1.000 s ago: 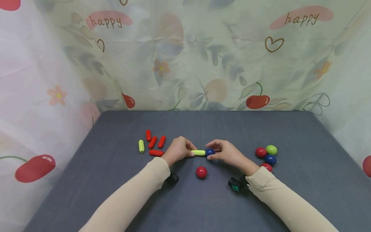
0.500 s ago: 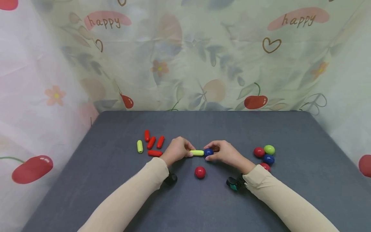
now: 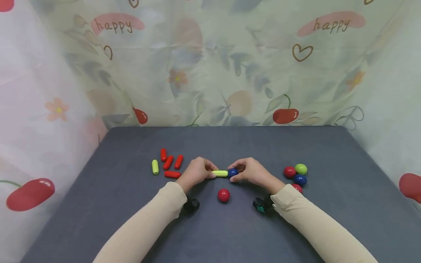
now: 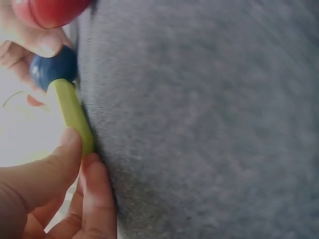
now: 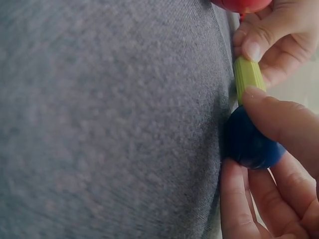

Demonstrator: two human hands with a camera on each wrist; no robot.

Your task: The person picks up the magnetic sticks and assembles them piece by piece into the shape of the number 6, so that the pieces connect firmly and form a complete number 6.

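In the head view my left hand [image 3: 197,171] pinches the left end of a yellow-green ribbed stick [image 3: 221,173] between thumb and fingers. A glossy blue ball [image 3: 233,172] meets the stick's right end, and my right hand [image 3: 251,171] grips that ball with thumb and fingertips. Both wrist views show the stick [image 4: 72,114] and the ball [image 5: 251,139] end to end, low over the grey cloth. Whether they are joined inside I cannot tell. Nearer to me than the stick, a red ball [image 3: 224,195] lies on the table.
Left of my left hand lie several red sticks [image 3: 168,162] and one yellow-green stick [image 3: 155,167]. By my right forearm is a cluster of balls: green [image 3: 300,169], red [image 3: 289,172], blue [image 3: 300,179], and another red one [image 3: 297,188] partly behind the sleeve. A printed curtain [image 3: 210,73] hangs behind the dark table [image 3: 250,233].
The head view has turned slightly, so everything sits a little further left in it. Both hands keep their hold on the stick and the blue ball, with little visible movement.
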